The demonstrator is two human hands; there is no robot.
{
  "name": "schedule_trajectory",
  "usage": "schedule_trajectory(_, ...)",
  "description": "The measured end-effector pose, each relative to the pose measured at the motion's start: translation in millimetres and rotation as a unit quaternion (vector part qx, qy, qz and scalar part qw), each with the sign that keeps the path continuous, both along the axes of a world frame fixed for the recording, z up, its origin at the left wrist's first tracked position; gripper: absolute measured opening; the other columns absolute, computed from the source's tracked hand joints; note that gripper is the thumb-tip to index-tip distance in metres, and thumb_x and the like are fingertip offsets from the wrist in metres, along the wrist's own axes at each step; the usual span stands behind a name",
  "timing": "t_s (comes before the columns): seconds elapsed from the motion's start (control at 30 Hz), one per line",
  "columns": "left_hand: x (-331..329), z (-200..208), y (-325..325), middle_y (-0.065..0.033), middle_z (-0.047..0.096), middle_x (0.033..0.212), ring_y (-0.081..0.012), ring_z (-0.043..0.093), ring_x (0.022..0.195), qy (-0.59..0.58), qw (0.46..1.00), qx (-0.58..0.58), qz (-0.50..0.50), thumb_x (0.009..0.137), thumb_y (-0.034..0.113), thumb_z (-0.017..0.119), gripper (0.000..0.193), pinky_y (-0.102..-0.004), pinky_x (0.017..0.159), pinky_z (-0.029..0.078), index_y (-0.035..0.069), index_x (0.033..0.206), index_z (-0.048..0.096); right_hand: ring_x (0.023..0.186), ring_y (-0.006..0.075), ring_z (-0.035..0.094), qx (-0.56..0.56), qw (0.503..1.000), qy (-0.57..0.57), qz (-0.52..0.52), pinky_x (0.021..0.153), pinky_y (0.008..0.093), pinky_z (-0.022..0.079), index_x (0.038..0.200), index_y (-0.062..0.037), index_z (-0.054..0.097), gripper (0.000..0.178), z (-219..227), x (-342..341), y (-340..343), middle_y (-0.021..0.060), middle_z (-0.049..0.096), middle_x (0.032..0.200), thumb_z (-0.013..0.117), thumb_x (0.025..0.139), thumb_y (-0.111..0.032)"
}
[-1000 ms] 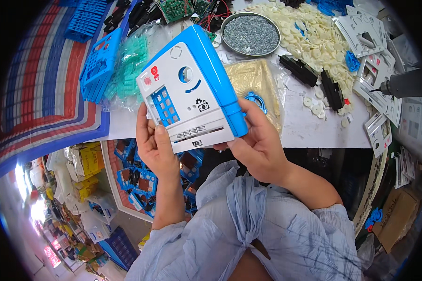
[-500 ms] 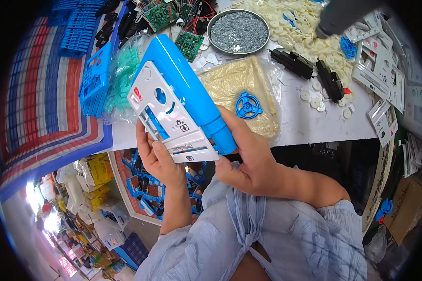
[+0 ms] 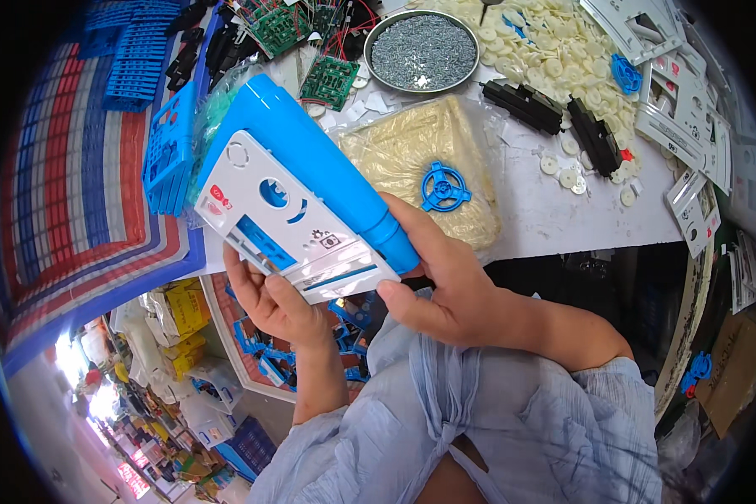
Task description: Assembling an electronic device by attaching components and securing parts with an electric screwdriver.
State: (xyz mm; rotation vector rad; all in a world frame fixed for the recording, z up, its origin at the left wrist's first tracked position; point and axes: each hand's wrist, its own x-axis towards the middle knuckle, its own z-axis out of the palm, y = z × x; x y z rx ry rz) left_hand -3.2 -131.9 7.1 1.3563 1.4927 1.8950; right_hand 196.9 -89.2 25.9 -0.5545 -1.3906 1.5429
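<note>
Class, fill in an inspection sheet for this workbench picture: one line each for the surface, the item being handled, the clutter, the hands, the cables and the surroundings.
Surface: white table, crowded with parts.
Item handled: blue plastic housing with a white front panel, tilted, held above the table edge.
Clutter: metal bowl of small grey screws; clear bag of yellowish parts with a blue wheel on it; black parts; white discs; green circuit boards.
Hands: left hand under the housing's lower edge; right hand gripping its right end.
Cables: thin red and black wires on the boards.
Surroundings: striped woven sheet; bin of blue parts below.
</note>
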Motion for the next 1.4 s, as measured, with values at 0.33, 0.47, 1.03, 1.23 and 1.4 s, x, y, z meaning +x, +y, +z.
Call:
schedule_trajectory(0.33, 4, -1, -11, -0.0270, 0.042, 0.156, -0.0325, 0.052, 0.139, -0.007, 1.000, 0.002, 0.019, 0.108, 0.022, 0.045, 0.064, -0.0433, 0.111, 0.048, -0.008, 0.158, 0.019, 0.087, 0.0400, 0.070, 0.163, 0.985, -0.038, -0.039, 0.075, 0.0433, 0.057, 0.151, 0.0051, 0.035, 0.074, -6, -1, 5, 0.0259, 0.066, 0.110, 0.073, 0.093, -0.022)
schedule_trajectory(0.47, 3, 0, -19, -0.0272, 0.043, 0.155, -0.0324, 0.052, 0.138, -0.033, 0.997, -0.061, 0.027, 0.107, 0.022, 0.045, 0.065, -0.0439, 0.112, 0.048, -0.007, 0.158, 0.018, 0.089, 0.0405, 0.069, 0.167, 0.986, -0.027, 0.000, 0.076, 0.0440, 0.056, 0.149, 0.0050, 0.037, 0.072, 0, -1, 8, 0.0248, 0.066, 0.108, 0.072, 0.090, -0.017)
schedule_trajectory(1.03, 1, -8, -17, -0.0250, 0.049, 0.151, -0.0287, 0.057, 0.134, -0.014, 0.998, -0.056, 0.019, 0.107, 0.028, 0.046, 0.068, -0.0398, 0.108, 0.051, -0.005, 0.158, 0.016, 0.089, 0.0398, 0.069, 0.155, 0.985, -0.075, -0.027, 0.078, 0.0428, 0.057, 0.142, 0.0075, 0.043, 0.067, 5, 5, 1, 0.0247, 0.066, 0.108, 0.066, 0.081, -0.007)
schedule_trajectory(1.23, 15, 19, -13, -0.0186, 0.040, 0.156, -0.0279, 0.049, 0.138, 0.015, 0.993, -0.115, 0.017, 0.106, 0.034, 0.048, 0.068, -0.0418, 0.111, 0.047, 0.001, 0.159, 0.022, 0.089, 0.0412, 0.068, 0.156, 0.984, -0.059, -0.067, 0.080, 0.0444, 0.057, 0.144, 0.0080, 0.042, 0.068, 1, 0, -3, 0.0254, 0.066, 0.108, 0.065, 0.082, -0.007)
schedule_trajectory(1.4, 26, 35, -16, -0.0150, 0.026, 0.161, -0.0301, 0.034, 0.148, -0.015, 0.983, -0.181, -0.004, 0.070, 0.041, 0.088, 0.130, -0.0455, 0.120, 0.035, 0.007, 0.163, 0.004, 0.093, 0.0432, 0.068, 0.154, 0.984, -0.081, -0.041, 0.082, 0.0455, 0.056, 0.144, 0.0089, 0.040, 0.068, 2, 0, -4, 0.0274, 0.065, 0.112, 0.064, 0.083, -0.007)
